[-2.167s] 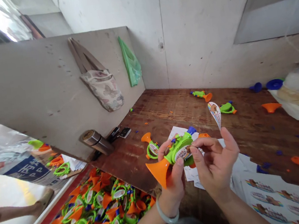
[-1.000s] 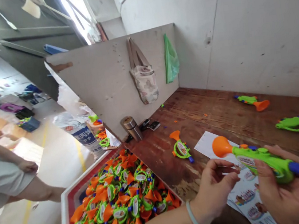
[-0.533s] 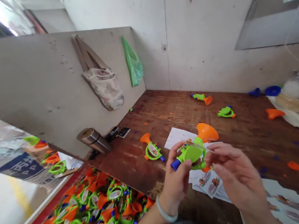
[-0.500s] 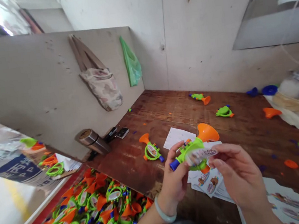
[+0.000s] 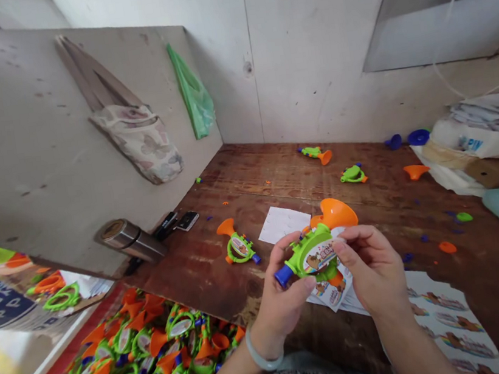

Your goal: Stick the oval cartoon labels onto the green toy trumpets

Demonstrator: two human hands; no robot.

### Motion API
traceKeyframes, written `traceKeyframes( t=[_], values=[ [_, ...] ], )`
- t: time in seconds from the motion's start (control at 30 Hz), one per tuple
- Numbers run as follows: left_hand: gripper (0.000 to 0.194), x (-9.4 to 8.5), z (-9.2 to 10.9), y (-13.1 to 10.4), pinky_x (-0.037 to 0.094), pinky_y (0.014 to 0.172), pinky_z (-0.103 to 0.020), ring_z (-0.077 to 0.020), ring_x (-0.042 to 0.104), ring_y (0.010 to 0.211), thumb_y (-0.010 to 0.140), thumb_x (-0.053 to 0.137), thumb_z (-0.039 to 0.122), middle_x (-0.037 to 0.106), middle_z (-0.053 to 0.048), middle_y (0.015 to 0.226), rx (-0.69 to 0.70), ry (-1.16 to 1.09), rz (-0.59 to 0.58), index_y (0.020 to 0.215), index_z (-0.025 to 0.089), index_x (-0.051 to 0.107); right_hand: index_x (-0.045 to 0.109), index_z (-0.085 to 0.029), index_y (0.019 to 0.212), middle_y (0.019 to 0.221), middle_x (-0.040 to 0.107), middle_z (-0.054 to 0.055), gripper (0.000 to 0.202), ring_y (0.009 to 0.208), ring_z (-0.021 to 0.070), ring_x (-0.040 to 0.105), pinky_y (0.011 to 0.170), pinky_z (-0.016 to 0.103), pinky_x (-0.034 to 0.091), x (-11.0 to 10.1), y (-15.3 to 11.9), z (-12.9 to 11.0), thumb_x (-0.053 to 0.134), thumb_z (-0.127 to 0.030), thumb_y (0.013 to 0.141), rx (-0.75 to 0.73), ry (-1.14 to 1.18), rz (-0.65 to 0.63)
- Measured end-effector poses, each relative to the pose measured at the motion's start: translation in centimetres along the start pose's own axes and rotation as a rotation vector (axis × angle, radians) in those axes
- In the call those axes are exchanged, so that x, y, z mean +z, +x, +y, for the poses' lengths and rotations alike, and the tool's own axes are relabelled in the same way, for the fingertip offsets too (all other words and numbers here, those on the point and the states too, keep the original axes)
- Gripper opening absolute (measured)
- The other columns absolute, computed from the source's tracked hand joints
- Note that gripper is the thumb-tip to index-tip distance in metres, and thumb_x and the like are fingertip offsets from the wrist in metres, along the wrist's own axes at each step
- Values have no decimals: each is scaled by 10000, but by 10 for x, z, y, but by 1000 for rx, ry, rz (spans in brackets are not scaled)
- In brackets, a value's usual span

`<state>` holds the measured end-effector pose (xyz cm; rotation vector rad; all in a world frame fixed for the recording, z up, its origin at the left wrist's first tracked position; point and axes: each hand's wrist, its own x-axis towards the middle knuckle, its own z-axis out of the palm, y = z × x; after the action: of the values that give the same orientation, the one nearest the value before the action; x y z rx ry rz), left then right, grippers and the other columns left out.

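Note:
My left hand [image 5: 286, 289] grips a toy trumpet [image 5: 305, 241] with a green body, a blue mouthpiece pointing left and an orange bell at the far right. An oval sticker [image 5: 316, 258] with a bear picture lies over the trumpet's oval face. The thumb and fingers of my right hand [image 5: 373, 266] are closed at the sticker's right end, against the toy; the fingertips are partly hidden. Beneath the hands are sticker sheets [image 5: 330, 296] with printed bears. Another toy trumpet [image 5: 239, 246], also bearing an oval sticker, lies on the table to the left.
A heap of toy trumpets [image 5: 143, 360] fills the lower left, below the table edge. A steel flask [image 5: 130, 239] stands by the partition. More toy trumpets [image 5: 313, 153] and loose plastic parts [image 5: 447, 247] lie across the table. Another sticker sheet [image 5: 460, 322] is at the lower right.
The sticker, held partly up by my right hand before, now lies flatter on the trumpet's oval face. The camera view has turned to the right.

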<state>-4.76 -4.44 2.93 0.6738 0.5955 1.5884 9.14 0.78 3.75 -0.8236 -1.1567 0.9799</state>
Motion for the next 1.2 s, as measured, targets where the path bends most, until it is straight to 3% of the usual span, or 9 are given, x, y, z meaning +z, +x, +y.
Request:
traceKeyframes(
  t=[0.43,0.77,0.97,1.1,1.2],
  values=[
    [465,2,0,3,585,945,-225,-152,749,1066,814,899,211,776,-11,1246,21,47,36,1242,323,755,733,-239,905,801,728,-17,106,669,106,687,621,183,585,1,-1,0,828,-282,883,-24,-70,-29],
    [417,-1,-6,3,566,997,-251,-185,718,1165,840,875,260,752,-3,1320,83,163,74,1230,350,757,700,-238,896,791,726,-40,93,642,95,674,597,174,567,6,4,-3,776,-187,882,-148,-211,-24],
    [443,-7,-14,-2,515,1161,-378,-257,658,1331,908,817,283,680,-33,1468,161,275,48,1331,356,709,665,-239,964,804,698,-39,104,611,94,647,575,198,555,3,1,-4,735,-169,931,-307,-457,-69],
    [433,-10,-17,-7,513,1173,-362,-250,652,1349,921,799,253,704,-31,1420,240,419,69,1332,360,712,630,-240,1066,986,662,32,164,730,142,646,591,264,571,-4,10,5,718,-197,934,-464,-655,32],
    [425,-17,-9,-3,543,1144,-394,-270,666,1326,934,779,285,697,-59,1426,287,473,98,1348,339,700,604,-235,1205,1170,622,91,298,788,157,640,590,290,542,-18,25,15,716,-242,929,-445,-667,114]
  ],
)
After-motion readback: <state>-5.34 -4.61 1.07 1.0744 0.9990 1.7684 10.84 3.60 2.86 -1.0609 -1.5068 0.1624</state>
